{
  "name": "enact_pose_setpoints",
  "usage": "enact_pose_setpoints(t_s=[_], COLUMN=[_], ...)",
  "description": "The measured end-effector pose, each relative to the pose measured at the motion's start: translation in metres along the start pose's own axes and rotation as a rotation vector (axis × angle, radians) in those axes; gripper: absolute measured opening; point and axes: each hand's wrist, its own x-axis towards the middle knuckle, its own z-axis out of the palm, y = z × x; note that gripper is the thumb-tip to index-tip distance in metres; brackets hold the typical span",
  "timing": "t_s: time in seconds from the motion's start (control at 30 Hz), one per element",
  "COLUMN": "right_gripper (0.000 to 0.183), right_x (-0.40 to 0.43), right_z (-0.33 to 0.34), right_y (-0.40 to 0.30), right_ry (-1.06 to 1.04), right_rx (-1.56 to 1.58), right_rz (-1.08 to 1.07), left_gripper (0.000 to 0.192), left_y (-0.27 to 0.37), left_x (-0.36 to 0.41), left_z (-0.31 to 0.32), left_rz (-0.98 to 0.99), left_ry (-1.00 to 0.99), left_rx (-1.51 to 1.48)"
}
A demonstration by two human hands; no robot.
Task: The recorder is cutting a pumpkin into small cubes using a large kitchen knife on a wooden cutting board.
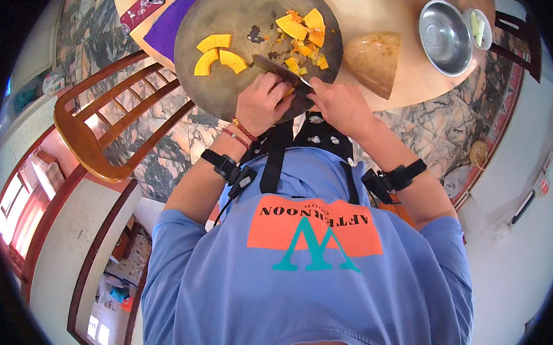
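Note:
At the near edge of a round, dark cutting board (222, 96), my right hand (340, 105) is closed on the handle of a kitchen knife (276, 70), its blade pointing up and left. My left hand (264, 101) is beside the blade, fingers bent over a small orange piece of pumpkin (290, 91) that is mostly hidden. Three curved pumpkin slices (232, 60) lie on the left of the board. On its right are larger pumpkin wedges (292, 27), small chunks (322, 62), and scattered pulp and seeds.
Right of the board, a large cut pumpkin piece (375, 59) lies skin up on the table (405, 95). Beyond it are a metal bowl (445, 38) and a small white bowl (485, 38) holding pale green pieces. A wooden chair (88, 148) stands at the left.

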Motion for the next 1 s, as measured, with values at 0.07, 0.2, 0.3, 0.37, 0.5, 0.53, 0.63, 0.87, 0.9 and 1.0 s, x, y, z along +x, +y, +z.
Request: enact_pose_setpoints(t_s=[0.07,0.2,0.3,0.37,0.5,0.53,0.63,0.87,0.9,1.0], right_gripper=[0.021,0.022,0.023,0.021,0.02,0.02,0.02,0.02,0.021,0.02], right_x=[0.0,0.006,0.011,0.013,0.01,0.008,-0.004,-0.019,-0.02,-0.02], right_z=[-0.002,-0.001,-0.01,-0.012,-0.012,-0.013,-0.017,-0.011,-0.011,-0.007], right_y=[-0.001,0.003,0.006,0.007,0.009,0.009,0.008,0.012,0.013,0.016], right_ry=[0.003,0.053,0.106,0.134,0.186,0.191,0.146,0.135,0.119,0.187], right_rx=[0.008,-0.004,-0.087,-0.061,-0.045,-0.045,-0.051,0.012,0.011,-0.043], right_rz=[0.007,0.031,0.046,0.081,0.146,0.15,0.157,0.199,0.209,0.148], left_gripper=[0.027,0.026,0.025,0.024,0.018,0.018,0.017,0.045,0.049,0.052], left_y=[-0.003,-0.02,-0.041,-0.05,-0.061,-0.058,-0.058,-0.062,-0.063,-0.068], left_x=[0.001,0.008,0.015,0.02,0.039,0.046,0.069,0.123,0.126,0.131], left_z=[-0.002,-0.018,-0.03,-0.034,-0.038,-0.037,-0.031,-0.003,-0.002,0.004], left_rz=[0.027,-0.022,-0.009,-0.046,-0.111,-0.145,-0.301,-0.469,-0.482,-0.504], left_ry=[-0.026,-0.043,-0.041,-0.028,0.0,0.051,0.047,-0.185,-0.223,-0.25], left_rx=[0.011,0.088,0.127,0.181,0.244,0.228,0.097,-0.017,0.013,-0.013])
